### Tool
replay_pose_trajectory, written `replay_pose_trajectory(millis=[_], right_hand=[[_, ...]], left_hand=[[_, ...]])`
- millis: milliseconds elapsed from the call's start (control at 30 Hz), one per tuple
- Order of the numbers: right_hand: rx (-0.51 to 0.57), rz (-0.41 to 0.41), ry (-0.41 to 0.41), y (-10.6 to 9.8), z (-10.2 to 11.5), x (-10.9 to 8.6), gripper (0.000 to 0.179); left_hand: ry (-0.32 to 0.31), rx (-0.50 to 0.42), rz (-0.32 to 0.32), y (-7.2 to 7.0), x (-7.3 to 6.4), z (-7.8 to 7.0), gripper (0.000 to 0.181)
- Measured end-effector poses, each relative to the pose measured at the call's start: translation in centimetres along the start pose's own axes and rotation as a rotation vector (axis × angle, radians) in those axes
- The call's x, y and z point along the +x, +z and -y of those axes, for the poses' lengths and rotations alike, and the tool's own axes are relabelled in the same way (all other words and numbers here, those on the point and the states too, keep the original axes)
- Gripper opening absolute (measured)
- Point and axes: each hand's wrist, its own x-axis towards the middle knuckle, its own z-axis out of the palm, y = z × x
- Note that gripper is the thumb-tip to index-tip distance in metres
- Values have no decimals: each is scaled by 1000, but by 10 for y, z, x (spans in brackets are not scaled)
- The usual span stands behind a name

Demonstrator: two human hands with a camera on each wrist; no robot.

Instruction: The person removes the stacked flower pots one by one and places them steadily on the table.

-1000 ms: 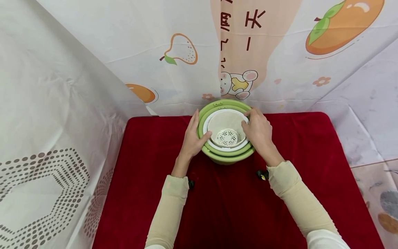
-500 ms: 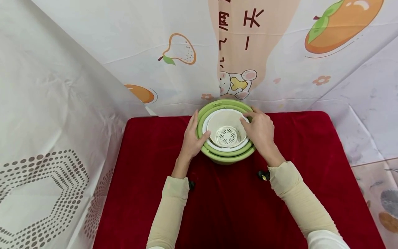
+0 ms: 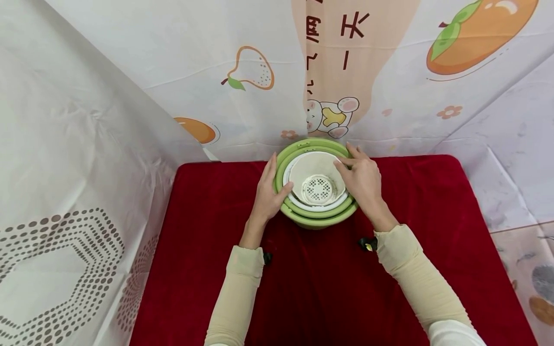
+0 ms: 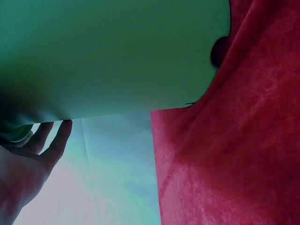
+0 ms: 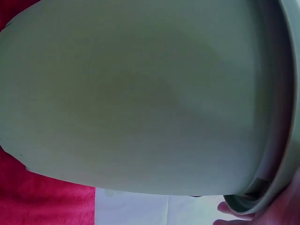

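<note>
A nest of round plastic flowerpots stands on the table in the head view. The outer green flowerpot surrounds another green one and a white flowerpot. Innermost is a cream flowerpot with a perforated base. My left hand holds the outer pot's left side, fingers along its outside and thumb over the rims. With thumb and index finger my right hand pinches the cream pot's right rim; its other fingers lie over the green rims. In the left wrist view, fingertips touch the green wall. A pale green wall fills the right wrist view.
A red velvet cloth covers the table. Right behind the pots hangs a white printed curtain. Another pale curtain runs along the left side.
The cream pot has shifted and turned slightly inside the nest, its base a little further up and right. My right hand's fingers have spread at the rim. The left hand stays put.
</note>
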Motion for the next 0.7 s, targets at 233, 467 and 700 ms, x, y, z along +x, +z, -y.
replay_pose_trajectory(millis=[233, 467, 700], right_hand=[[60, -21, -36, 0, -3, 2, 23], [108, -53, -56, 0, -1, 3, 19], [141, -81, -93, -1, 1, 6, 17]], left_hand=[[6, 7, -9, 1, 0, 1, 86], [24, 17, -11, 1, -1, 0, 86], [37, 23, -20, 2, 0, 0, 88]])
